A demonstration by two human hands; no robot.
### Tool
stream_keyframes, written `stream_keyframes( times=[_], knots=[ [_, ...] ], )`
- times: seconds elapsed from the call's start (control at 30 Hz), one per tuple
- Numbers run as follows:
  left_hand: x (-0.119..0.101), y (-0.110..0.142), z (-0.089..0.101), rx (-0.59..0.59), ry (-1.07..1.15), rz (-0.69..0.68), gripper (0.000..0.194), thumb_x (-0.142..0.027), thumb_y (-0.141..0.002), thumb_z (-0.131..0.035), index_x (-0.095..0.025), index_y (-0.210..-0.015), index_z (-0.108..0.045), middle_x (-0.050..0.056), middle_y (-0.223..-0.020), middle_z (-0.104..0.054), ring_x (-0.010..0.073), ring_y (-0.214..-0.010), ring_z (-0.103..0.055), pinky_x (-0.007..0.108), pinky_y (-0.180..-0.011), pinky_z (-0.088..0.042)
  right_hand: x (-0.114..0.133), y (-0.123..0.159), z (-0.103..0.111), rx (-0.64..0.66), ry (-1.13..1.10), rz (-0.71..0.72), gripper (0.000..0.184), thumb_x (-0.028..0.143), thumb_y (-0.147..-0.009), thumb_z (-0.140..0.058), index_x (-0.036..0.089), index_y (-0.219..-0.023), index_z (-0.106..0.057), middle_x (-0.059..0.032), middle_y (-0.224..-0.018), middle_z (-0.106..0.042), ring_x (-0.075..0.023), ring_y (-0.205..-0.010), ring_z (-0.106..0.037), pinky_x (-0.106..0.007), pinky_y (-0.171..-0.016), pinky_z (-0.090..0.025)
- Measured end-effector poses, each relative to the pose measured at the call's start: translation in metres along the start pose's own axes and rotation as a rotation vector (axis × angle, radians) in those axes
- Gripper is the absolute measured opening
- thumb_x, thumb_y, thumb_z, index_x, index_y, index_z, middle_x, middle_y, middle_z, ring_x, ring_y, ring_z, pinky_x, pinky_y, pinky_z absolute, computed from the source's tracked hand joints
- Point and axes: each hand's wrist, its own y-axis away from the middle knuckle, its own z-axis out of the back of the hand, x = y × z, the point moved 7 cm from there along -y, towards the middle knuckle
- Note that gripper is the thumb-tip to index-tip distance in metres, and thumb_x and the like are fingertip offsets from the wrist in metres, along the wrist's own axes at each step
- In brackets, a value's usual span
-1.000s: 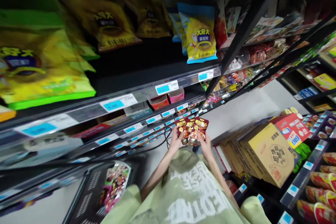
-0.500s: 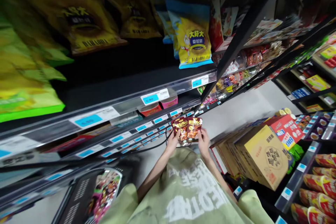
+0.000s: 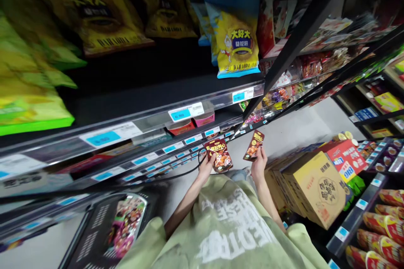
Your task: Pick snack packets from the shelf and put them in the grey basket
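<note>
My left hand (image 3: 206,167) is closed on a dark red snack packet (image 3: 221,155) with a picture of brown food and yellow lettering, its front facing up. Whether more packets lie behind it I cannot tell. In my right hand (image 3: 259,164) is a similar dark red snack packet (image 3: 254,145), gripped at its lower right edge and tilted. The two packets are apart, held in front of my chest beside the shelf edge.
Shelves with price tags (image 3: 186,112) run along the left; yellow and blue snack bags (image 3: 237,44) stand on the upper one. A black basket (image 3: 91,229) with colourful packages sits low left. Cardboard boxes (image 3: 318,189) and cup-shaped packages (image 3: 383,222) are at right.
The two packets were side by side and touching. My right hand has moved right with one, opening a gap, while the left hand keeps the other in nearly the same place.
</note>
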Motion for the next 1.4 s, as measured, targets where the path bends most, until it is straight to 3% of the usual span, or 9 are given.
stream_keyframes(
  times=[0.1, 0.2, 0.4, 0.57, 0.8, 0.93, 1.13, 1.3, 1.4],
  knots=[
    [-0.005, 0.005, -0.007, 0.080, -0.004, -0.035, 0.062, -0.062, -0.082, -0.071, -0.020, -0.127, -0.061, 0.013, -0.129, -0.071, 0.0316, -0.118, -0.068, 0.046, -0.103, -0.053, -0.023, 0.027, -0.020, 0.178, 0.166, -0.029, 0.038, 0.056, -0.078, -0.074, 0.019, -0.083, -0.068, 0.0024, -0.074, -0.066, -0.0131, -0.066, -0.056, -0.024, -0.066, -0.046],
    [-0.008, 0.008, -0.013, 0.112, -0.053, -0.077, 0.060, -0.059, -0.086, -0.068, -0.020, -0.131, -0.058, 0.015, -0.136, -0.067, 0.0303, -0.124, -0.064, 0.044, -0.107, -0.051, -0.046, 0.057, -0.039, 0.375, 0.346, -0.004, 0.036, 0.055, -0.083, -0.070, 0.019, -0.087, -0.068, 0.0014, -0.072, -0.065, -0.0144, -0.065, -0.055, -0.026, -0.065, -0.045],
    [-0.004, 0.011, -0.021, 0.057, -0.182, -0.076, 0.056, -0.059, -0.094, -0.056, -0.020, -0.134, -0.054, 0.014, -0.139, -0.062, 0.0290, -0.132, -0.057, 0.044, -0.115, -0.042, -0.071, 0.075, -0.039, 0.303, 0.435, 0.014, 0.037, 0.056, -0.090, -0.060, 0.021, -0.101, -0.061, -0.0044, -0.095, -0.070, -0.0198, -0.087, -0.063, -0.033, -0.083, -0.050],
    [-0.005, 0.018, -0.030, 0.114, -0.183, -0.039, 0.056, -0.059, -0.100, -0.044, -0.020, -0.139, -0.051, 0.015, -0.146, -0.059, 0.0280, -0.138, -0.053, 0.043, -0.117, -0.040, -0.077, 0.077, -0.039, 0.337, 0.399, -0.034, 0.047, 0.059, -0.093, -0.053, 0.021, -0.119, -0.059, -0.0083, -0.113, -0.071, -0.0222, -0.102, -0.066, -0.035, -0.093, -0.050],
    [-0.017, 0.037, -0.053, 0.343, -0.363, -0.080, 0.061, -0.045, -0.083, -0.075, -0.019, -0.134, -0.052, 0.012, -0.116, -0.073, 0.0290, -0.110, -0.069, 0.041, -0.098, -0.053, -0.075, 0.081, -0.019, 0.386, 0.437, -0.060, 0.055, 0.064, -0.095, -0.045, 0.024, -0.129, -0.061, -0.0079, -0.126, -0.070, -0.0237, -0.118, -0.064, -0.038, -0.106, -0.046],
    [-0.019, 0.042, -0.065, 0.366, -0.439, -0.087, 0.058, -0.032, -0.077, -0.077, -0.018, -0.128, -0.051, 0.009, -0.102, -0.074, 0.0277, -0.094, -0.072, 0.040, -0.086, -0.057, -0.075, 0.080, -0.007, 0.395, 0.465, -0.063, 0.060, 0.066, -0.095, -0.044, 0.024, -0.135, -0.058, -0.0098, -0.133, -0.068, -0.0246, -0.123, -0.062, -0.039, -0.109, -0.044],
    [-0.028, 0.045, -0.077, 0.399, -0.441, -0.155, 0.060, -0.022, -0.077, -0.070, -0.016, -0.132, -0.047, 0.008, -0.100, -0.072, 0.0241, -0.084, -0.070, 0.036, -0.077, -0.056, -0.078, 0.080, 0.002, 0.396, 0.451, -0.112, 0.063, 0.065, -0.093, -0.052, 0.022, -0.139, -0.058, -0.0131, -0.145, -0.061, -0.0281, -0.135, -0.055, -0.045, -0.118, -0.038],
    [-0.036, 0.050, -0.083, 0.483, -0.562, -0.216, 0.063, -0.023, -0.081, -0.064, -0.018, -0.141, -0.042, 0.009, -0.103, -0.073, 0.0247, -0.083, -0.071, 0.036, -0.076, -0.057, -0.072, 0.076, -0.003, 0.434, 0.276, -0.212, 0.054, 0.057, -0.084, -0.072, 0.022, -0.125, -0.064, -0.0091, -0.127, -0.073, -0.0269, -0.118, -0.067, -0.044, -0.108, -0.050],
    [-0.044, 0.055, -0.089, 0.563, -0.680, -0.334, 0.063, -0.021, -0.080, -0.063, -0.019, -0.141, -0.046, 0.013, -0.117, -0.070, 0.0285, -0.096, -0.072, 0.040, -0.085, -0.058, -0.066, 0.074, -0.010, 0.477, 0.115, -0.331, 0.055, 0.048, -0.075, -0.084, 0.020, -0.120, -0.067, -0.0092, -0.117, -0.077, -0.0269, -0.107, -0.072, -0.044, -0.102, -0.055]
  ],
)
